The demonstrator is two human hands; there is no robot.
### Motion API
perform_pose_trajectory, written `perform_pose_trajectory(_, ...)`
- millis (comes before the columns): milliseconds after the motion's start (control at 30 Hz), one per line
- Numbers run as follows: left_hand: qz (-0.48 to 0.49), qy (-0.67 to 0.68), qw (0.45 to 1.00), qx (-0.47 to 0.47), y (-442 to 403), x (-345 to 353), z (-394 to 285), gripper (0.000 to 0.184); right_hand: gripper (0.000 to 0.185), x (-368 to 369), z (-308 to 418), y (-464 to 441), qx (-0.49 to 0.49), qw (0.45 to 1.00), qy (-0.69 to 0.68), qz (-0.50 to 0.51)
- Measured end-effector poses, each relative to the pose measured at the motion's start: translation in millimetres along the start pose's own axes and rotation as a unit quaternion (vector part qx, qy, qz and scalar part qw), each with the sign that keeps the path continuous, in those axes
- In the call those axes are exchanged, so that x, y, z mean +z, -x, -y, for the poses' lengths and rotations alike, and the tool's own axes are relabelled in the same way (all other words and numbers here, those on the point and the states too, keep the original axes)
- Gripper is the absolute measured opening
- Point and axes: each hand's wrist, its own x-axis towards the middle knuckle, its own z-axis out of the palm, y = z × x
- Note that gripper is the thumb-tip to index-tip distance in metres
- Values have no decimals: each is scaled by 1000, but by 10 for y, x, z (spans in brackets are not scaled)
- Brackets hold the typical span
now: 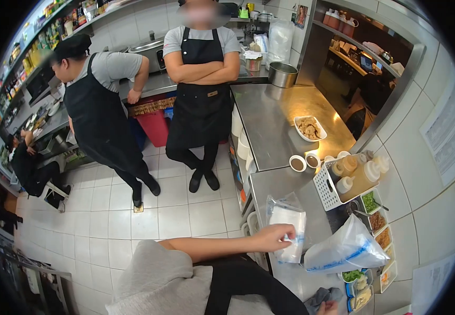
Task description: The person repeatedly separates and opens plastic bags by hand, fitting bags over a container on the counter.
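Observation:
My left hand (276, 238) is at a flat pack of white plastic bags (289, 223) on the steel counter, its fingers curled together over the pack's blue print. What they pinch, if anything, is too small to make out. At the bottom edge, my right hand (328, 307) shows only in part, closed against a grey cloth (324, 298). A filled, clear plastic bag with blue print (348, 247) lies between the hands and the garnish tubs.
A white basket (328, 190) holds sauce bottles. Beyond it are two sauce cups (297, 163) and a bowl of food (310, 128). Garnish trays (378, 222) line the wall. One person (200, 68) stands arms crossed, another (99, 100) leans left, and a third (33, 163) sits farther off.

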Motion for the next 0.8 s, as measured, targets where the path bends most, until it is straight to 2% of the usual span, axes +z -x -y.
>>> perform_pose_trajectory(33,-16,-69,997,-9,13,-48,13,27,32,18,17,24,1,1000,3,-4)
perform_pose_trajectory(67,-16,-63,998,-7,2,-29,48,27,30,58,1,56,-32,999,25,1)
perform_pose_trajectory(133,7,-150,988,40,48,7,158,33,28,207,-143,115,-59,997,48,13)
perform_pose_trajectory(167,9,-148,988,38,72,58,186,33,26,312,-305,82,-46,996,78,8)
perform_pose_trajectory(233,35,-140,981,133,45,165,192,41,21,374,-428,8,-30,995,90,2)
perform_pose_trajectory(267,38,-141,980,136,42,192,183,41,21,366,-409,9,-26,996,89,0)
perform_pose_trajectory(367,161,-223,944,180,109,301,181,50,20,174,-30,18,2,990,139,38)
perform_pose_trajectory(433,173,-249,936,180,160,305,160,52,26,66,478,22,-95,994,-17,40)
perform_pose_trajectory(467,183,-280,925,182,198,303,155,53,8,352,544,-99,-135,974,-166,69)
perform_pose_trajectory(500,190,-277,925,180,220,312,186,53,7,560,631,-96,-94,974,-190,77)
perform_pose_trajectory(567,179,-315,926,108,205,357,286,55,10,695,1252,-165,-274,941,-197,42)
perform_pose_trajectory(600,181,-314,926,107,184,366,319,55,12,827,1368,-233,-302,931,-201,37)
perform_pose_trajectory(633,136,-293,942,90,166,365,347,56,14,967,1452,-295,-329,921,-206,32)
perform_pose_trajectory(667,98,-268,956,72,173,371,359,56,16,1042,1507,-359,-337,920,-195,47)
perform_pose_trajectory(767,74,-203,974,65,122,261,259,58,20,1119,1622,-492,-302,939,-135,97)
perform_pose_trajectory(800,55,-188,978,74,139,273,308,58,22,1238,1596,-530,-315,934,-161,50)
